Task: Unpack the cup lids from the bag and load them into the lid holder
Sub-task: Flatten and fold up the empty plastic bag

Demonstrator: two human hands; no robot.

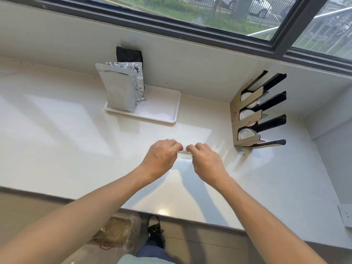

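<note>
Both hands meet over the middle of the white counter (57, 130). My left hand (162, 159) and my right hand (205, 161) pinch a thin clear item (185, 154) between them, which looks like a clear bag with cup lids; most of it is hidden by the fingers. The lid holder (247, 119) stands at the right against the wall, a brown and black rack with three slots. White lids (245, 114) show in its slots.
A white tray (162, 113) sits at the back of the counter with silver foil pouches (118, 88) standing on its left end. A window runs along the back wall. A crumpled plastic bag (116, 233) lies on the floor below the counter edge.
</note>
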